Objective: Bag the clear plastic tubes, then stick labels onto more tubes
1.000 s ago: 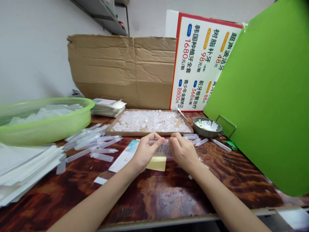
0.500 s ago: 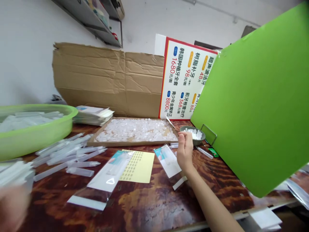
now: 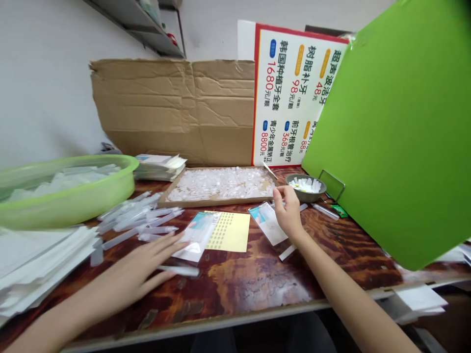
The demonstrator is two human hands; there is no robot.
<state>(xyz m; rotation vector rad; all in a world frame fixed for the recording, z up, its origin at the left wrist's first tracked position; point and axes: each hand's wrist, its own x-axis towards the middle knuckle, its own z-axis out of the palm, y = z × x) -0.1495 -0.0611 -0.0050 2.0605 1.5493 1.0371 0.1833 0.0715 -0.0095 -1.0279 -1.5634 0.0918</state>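
My left hand (image 3: 150,262) reaches over the table with its fingers apart, at the left edge of a clear packet with a white and blue card (image 3: 198,238). This packet overlaps a yellow sheet of small printed labels (image 3: 233,233). My right hand (image 3: 288,211) is closed, thumb against fingers, above the right end of a second packet (image 3: 270,225); whatever it pinches is too small to make out. Just beyond it are a shallow box of small clear pieces (image 3: 224,184) and a grey bowl with white pieces (image 3: 307,189).
A green basin (image 3: 110,189) of clear tubes and a stack of white packets (image 3: 47,260) stand at the left. Loose tubes (image 3: 136,215) lie beside them. A green board (image 3: 390,137) rises at the right, cardboard (image 3: 172,113) at the back. The table's front edge (image 3: 221,326) is near.
My left hand has moved from the lower left corner to the left packet, fingers spread. My right hand stays near the right packet. The view has shifted.
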